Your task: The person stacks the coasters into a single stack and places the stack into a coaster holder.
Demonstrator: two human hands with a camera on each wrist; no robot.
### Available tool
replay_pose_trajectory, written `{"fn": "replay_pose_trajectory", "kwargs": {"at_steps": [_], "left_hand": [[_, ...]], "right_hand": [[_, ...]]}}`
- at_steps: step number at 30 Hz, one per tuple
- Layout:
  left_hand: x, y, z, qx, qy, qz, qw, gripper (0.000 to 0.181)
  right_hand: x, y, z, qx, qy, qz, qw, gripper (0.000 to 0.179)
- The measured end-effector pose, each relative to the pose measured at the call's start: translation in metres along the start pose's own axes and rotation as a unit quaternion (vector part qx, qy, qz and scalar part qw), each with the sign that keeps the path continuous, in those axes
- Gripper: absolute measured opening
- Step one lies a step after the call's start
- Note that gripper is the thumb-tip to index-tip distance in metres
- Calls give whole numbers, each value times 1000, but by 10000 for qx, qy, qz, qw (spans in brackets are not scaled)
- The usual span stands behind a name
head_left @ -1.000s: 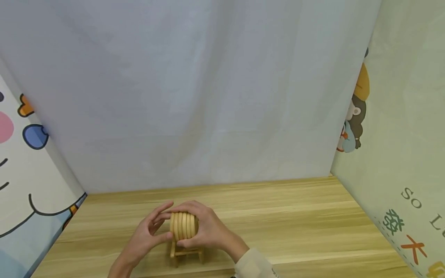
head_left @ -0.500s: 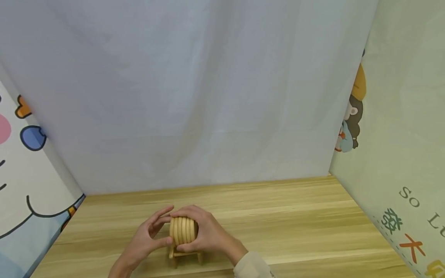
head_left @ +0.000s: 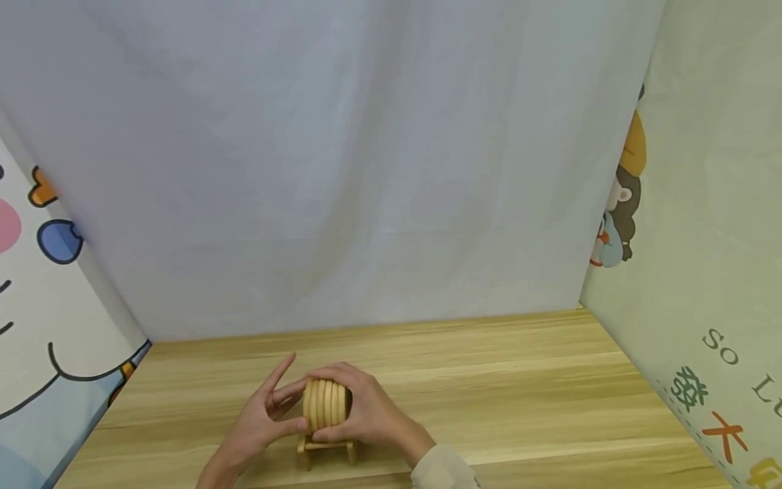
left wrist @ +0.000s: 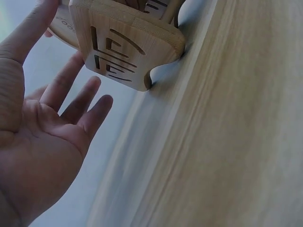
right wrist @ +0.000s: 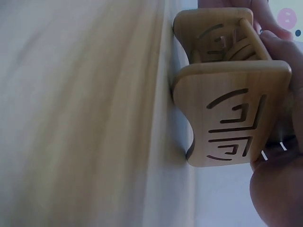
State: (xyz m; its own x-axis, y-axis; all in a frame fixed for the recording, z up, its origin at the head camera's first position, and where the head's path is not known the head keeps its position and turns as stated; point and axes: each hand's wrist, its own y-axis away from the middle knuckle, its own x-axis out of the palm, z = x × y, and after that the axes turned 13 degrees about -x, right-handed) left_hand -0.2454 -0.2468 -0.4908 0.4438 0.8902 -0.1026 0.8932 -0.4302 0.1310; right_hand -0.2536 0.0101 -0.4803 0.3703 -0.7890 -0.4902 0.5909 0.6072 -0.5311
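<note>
Several round wooden coasters (head_left: 325,406) stand on edge in a row above a small slotted wooden coaster holder (head_left: 326,446) on the table. My right hand (head_left: 369,411) grips the row from the right, fingers over the top and thumb below. From the left, my left hand (head_left: 259,421) pinches the end coaster at its edges, its index finger raised. The left wrist view shows that hand's palm (left wrist: 45,135) and the coaster's face (left wrist: 64,28) behind the holder's carved end panel (left wrist: 156,52). In the right wrist view, the holder (right wrist: 218,111) partly hides the coasters between its panels.
A wood-grain table (head_left: 519,394) spreads around the holder. Behind it hangs a pale grey curtain (head_left: 427,170). Printed cartoon panels stand at the left (head_left: 55,285) and right (head_left: 696,224) sides.
The coasters and both hands have lowered slightly toward the holder. My left index finger has lifted away from the others, and the left hand has shifted a little right.
</note>
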Motion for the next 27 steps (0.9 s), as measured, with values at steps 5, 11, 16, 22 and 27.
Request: {"fn": "replay_pose_trajectory", "kwargs": {"at_steps": [5, 11, 16, 22, 27], "left_hand": [[2, 0, -1, -160, 490, 107, 9986, 120], [5, -3, 0, -94, 590, -3, 9982, 130], [6, -3, -1, -54, 567, 4, 9984, 133], [6, -3, -3, -291, 515, -78, 9982, 132], [6, -4, -3, -346, 503, -20, 9981, 132]], "right_hand": [[1, 2, -4, 77, -117, -2, 9999, 78], [1, 6, -6, 96, -273, 5, 9996, 78], [0, 8, -6, 251, -237, 18, 9994, 75], [0, 9, -7, 216, -50, 91, 9997, 80], [-1, 9, -8, 151, 64, 107, 9998, 81]]}}
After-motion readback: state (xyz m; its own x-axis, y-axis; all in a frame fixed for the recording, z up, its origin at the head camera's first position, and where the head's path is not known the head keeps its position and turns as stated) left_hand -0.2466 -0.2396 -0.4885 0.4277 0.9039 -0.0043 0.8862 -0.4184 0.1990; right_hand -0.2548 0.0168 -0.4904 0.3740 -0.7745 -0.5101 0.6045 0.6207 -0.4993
